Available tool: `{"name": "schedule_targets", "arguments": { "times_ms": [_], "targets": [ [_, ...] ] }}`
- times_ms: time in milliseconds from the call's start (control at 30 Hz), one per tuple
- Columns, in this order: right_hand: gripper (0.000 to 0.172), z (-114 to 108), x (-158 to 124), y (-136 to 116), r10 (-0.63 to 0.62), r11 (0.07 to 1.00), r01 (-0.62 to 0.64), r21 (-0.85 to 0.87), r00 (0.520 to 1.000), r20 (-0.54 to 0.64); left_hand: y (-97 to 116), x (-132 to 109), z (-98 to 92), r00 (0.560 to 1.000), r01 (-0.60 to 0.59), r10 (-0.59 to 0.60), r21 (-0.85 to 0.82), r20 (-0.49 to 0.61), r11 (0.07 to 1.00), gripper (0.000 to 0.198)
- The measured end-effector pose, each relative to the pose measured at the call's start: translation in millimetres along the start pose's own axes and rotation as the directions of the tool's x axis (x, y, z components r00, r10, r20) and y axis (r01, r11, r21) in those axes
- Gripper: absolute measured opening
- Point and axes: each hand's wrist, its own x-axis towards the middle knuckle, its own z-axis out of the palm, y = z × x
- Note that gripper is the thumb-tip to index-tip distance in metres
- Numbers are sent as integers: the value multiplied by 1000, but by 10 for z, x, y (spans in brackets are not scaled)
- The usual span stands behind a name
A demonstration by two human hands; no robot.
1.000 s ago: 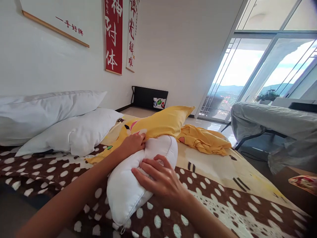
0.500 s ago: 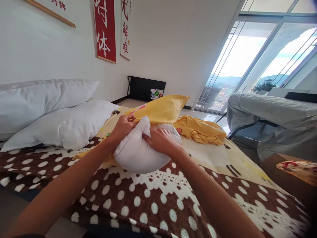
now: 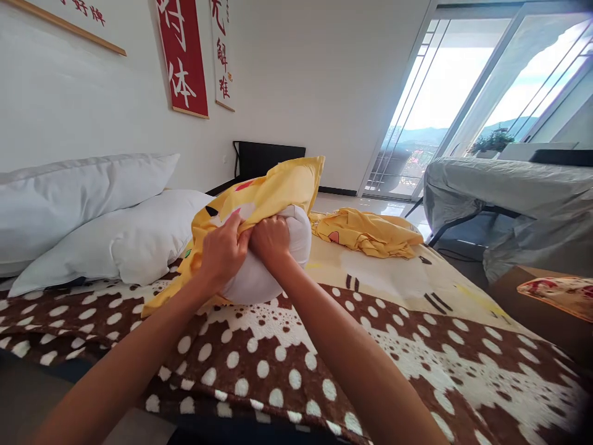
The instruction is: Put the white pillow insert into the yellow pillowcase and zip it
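white pillow (image 3: 254, 284), at the near middle of the bed, partly within a yellow pillowcase (image 3: 290, 185). judged from this view, insertion is part done: the case covers the upper, far side, while a rounded bulk remains exposed below and to the right of the hands. left to do, it would seem, is to bring this bulk inside and draw the edge over it; how deep the covered portion reaches cannot be told.

the pillow is plump, smooth and bent under the grip, its right end swelling outward. the case bears pink, white and black printed patches; its far corner stands up in a point, and a loose flap trails to the left onto the blanket.

the left hand (image 3: 225, 250) grasps the edge of the case, thumb upward. the right hand (image 3: 272, 238), just beside it, is clenched against the pillow, apparently gripping it; its fingertips are hidden.

farther out: a crumpled yellow cloth (image 3: 370, 233) to the right; two bare white pillows, one lower (image 3: 111, 238) and one behind it (image 3: 78, 188), to the left; beneath, a brown polka-dot blanket (image 3: 241, 358) and a cream printed sheet (image 3: 328, 266).
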Motion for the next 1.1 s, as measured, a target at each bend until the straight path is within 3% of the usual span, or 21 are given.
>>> {"name": "schedule_targets", "arguments": {
  "times_ms": [133,233,333,433,600,767,933,1100],
  "targets": [
    [38,18,-119,63,-23,997,41,68,970,-241,-181,59,103,995,48,-46,30,-90,998,28],
    [39,31,-400,111,-137,981,178,73,915,-380,-303,129,114,993,74,-72,17,-99,997,28],
    [52,108,-700,113,-110,982,167,86,883,-456,-373,186,85,996,45,-45,-6,-83,999,28],
    [69,230,-808,49,-39,990,90,106,911,-409,-378,197,43,998,16,-19,-38,-68,999,26],
    [61,334,-585,-20,-106,985,142,99,946,-306,-310,146,-19,998,-37,31,-131,-49,991,23],
    [54,352,-330,-42,-156,972,193,137,958,-240,-135,98,-24,993,-114,109,-122,-50,986,22],
    [41,423,-137,-158,-101,970,142,198,974,-205,88,113,-28,978,-206,204,45,52,978,23],
    [46,427,-159,-186,-125,963,172,207,967,-220,123,186,-71,982,-169,145,220,123,961,23]
  ]
}}
